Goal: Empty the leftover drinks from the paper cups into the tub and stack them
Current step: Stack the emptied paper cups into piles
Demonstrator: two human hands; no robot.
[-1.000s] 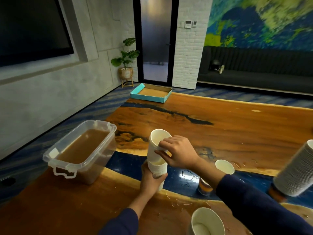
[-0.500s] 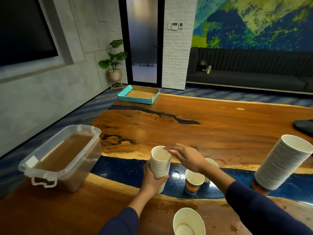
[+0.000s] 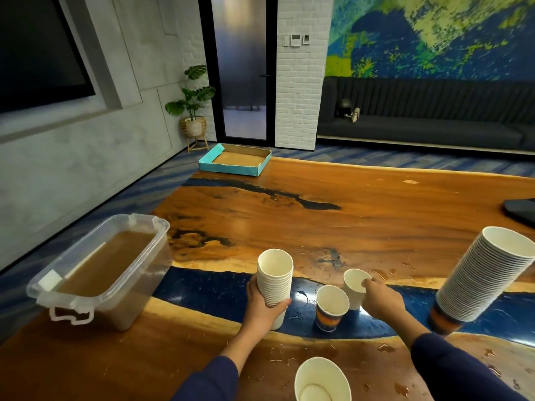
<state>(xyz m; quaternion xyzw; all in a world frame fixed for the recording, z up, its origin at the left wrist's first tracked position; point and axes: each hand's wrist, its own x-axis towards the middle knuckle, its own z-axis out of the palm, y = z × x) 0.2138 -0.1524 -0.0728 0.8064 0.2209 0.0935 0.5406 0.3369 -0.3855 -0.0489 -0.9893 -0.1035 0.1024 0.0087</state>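
Observation:
My left hand (image 3: 262,306) grips a short stack of white paper cups (image 3: 275,277), held upright over the table. My right hand (image 3: 382,298) takes hold of a single white cup (image 3: 353,285) at its rim, fingers curled round it. Beside it stands a cup with an orange and blue print (image 3: 331,308). Another white cup (image 3: 322,380) stands near the front edge with some liquid in it. A clear plastic tub (image 3: 101,273) full of brown liquid sits at the left. A tall leaning stack of cups (image 3: 486,273) stands at the right.
The wooden table (image 3: 347,215) with blue resin streaks carries drops of spilled liquid near the cups. A teal cardboard tray (image 3: 234,163) lies at its far corner. A dark flat object (image 3: 521,208) sits at the right edge.
My right hand has left the top of the held stack and moved right and down to the single white cup. The left hand keeps the stack. The view has shifted.

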